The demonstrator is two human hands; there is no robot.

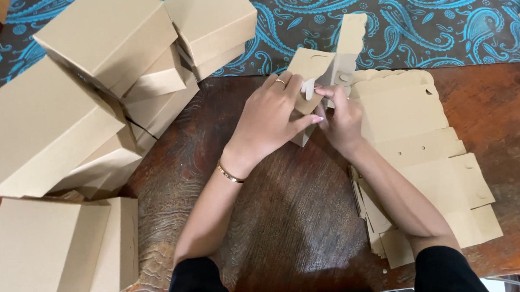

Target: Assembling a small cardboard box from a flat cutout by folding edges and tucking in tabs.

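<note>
While both hands meet over the middle of the wooden table (289,222), they grip one partly folded cardboard box blank (321,70) between them. The left hand (270,118) curls round the blank's near panel, its fingers bent over the tan card and the thumb stretched toward the right hand; a ring sits on one finger and a gold bracelet (230,173) circles the wrist just behind it. The right hand (339,120) pinches the same blank from the other side, fingertips pressed to a flap just beside the left thumb. One panel of the blank stands upright beyond the fingers, over the edge of the blue paisley cloth (420,16) that lies past both hands.

Just outside the right hand and under its forearm lies a stack of flat blanks (420,154), unfolded, with small round holes and scalloped edges showing. Well out from the left hand stands a heap of finished boxes (88,96), closed and piled at tilted angles, so whatever is inside them cannot be seen. Nearer the body on that same side, beside the left elbow, rest two more closed boxes (50,255), lids shut. Black sleeves (199,285) cover both upper arms at the near edge.
</note>
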